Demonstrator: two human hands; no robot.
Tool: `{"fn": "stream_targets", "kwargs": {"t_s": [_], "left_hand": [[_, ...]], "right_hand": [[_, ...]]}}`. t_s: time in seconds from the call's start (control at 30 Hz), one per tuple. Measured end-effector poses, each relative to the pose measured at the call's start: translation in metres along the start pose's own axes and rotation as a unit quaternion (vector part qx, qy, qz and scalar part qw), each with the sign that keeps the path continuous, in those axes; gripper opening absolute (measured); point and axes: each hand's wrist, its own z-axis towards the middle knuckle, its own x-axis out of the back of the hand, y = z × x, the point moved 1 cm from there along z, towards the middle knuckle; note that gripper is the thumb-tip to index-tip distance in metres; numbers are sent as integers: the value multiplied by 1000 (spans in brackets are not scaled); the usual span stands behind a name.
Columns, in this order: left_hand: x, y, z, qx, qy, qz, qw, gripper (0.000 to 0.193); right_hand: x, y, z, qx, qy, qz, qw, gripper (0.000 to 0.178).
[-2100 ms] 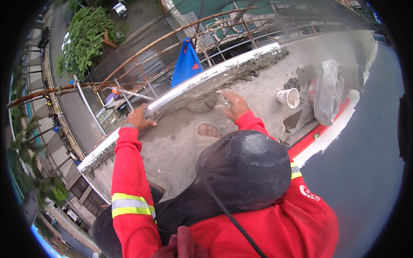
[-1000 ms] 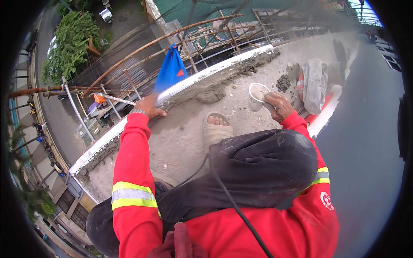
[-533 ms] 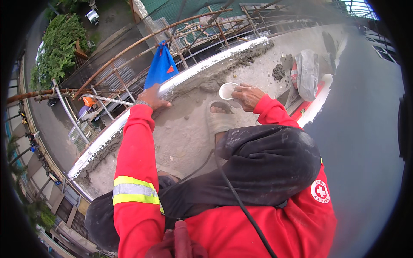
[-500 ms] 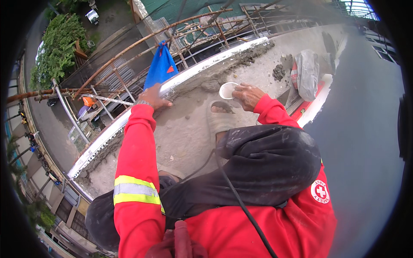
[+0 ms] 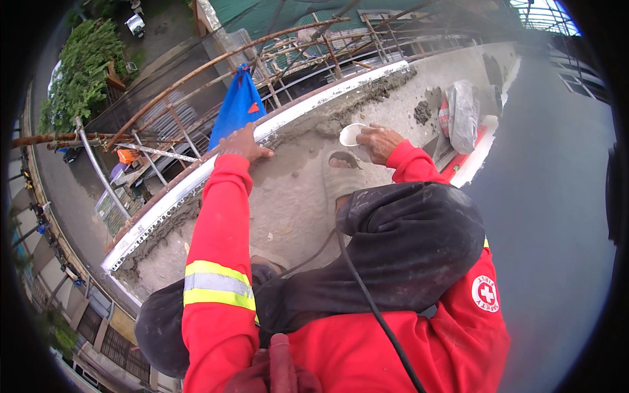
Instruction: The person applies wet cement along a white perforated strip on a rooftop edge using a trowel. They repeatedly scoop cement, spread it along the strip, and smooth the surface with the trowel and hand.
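Observation:
My right hand (image 5: 380, 143) is closed on the rim of a small white plastic cup (image 5: 351, 134), which tilts over the wet mortar. What the cup holds cannot be made out. My left hand (image 5: 244, 144) rests on the white edge strip (image 5: 282, 124) of the ledge, thumb apart from the fingers and nothing held in it. Grey wet mortar (image 5: 331, 123) lies in a rough band along the inner side of that strip. Between my hands, my sandalled foot (image 5: 342, 173) stands on the concrete ledge (image 5: 288, 190).
Beyond the strip there is a drop to the street, with rusty scaffold pipes (image 5: 196, 82) and a blue cloth (image 5: 237, 108) tied to them. On the right lie a grey plastic bag (image 5: 462, 118), a red level-like bar (image 5: 455, 169) and a mortar lump (image 5: 423, 112). A black cord (image 5: 367, 298) crosses my lap.
My left hand has shifted slightly right along the edge strip. The cup in my right hand has tipped a little more and moved slightly right in the picture.

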Motion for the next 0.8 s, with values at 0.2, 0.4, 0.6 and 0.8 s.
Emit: {"fn": "stream_targets", "kwargs": {"t_s": [0.2,0.4,0.6,0.8], "left_hand": [[0,4,-5,22,-2,-4,1000,88],[3,6,-6,34,0,-1,999,88],[1,4,4,39,-12,3,999,92],[0,3,4,33,-12,-5,999,97]], "right_hand": [[-1,-3,-9,-60,3,15,998,18],[2,1,-15,-74,13,27,997,24],[-1,5,0,-47,-12,5,999,25],[-6,12,0,-69,-36,22,997,24]]}}
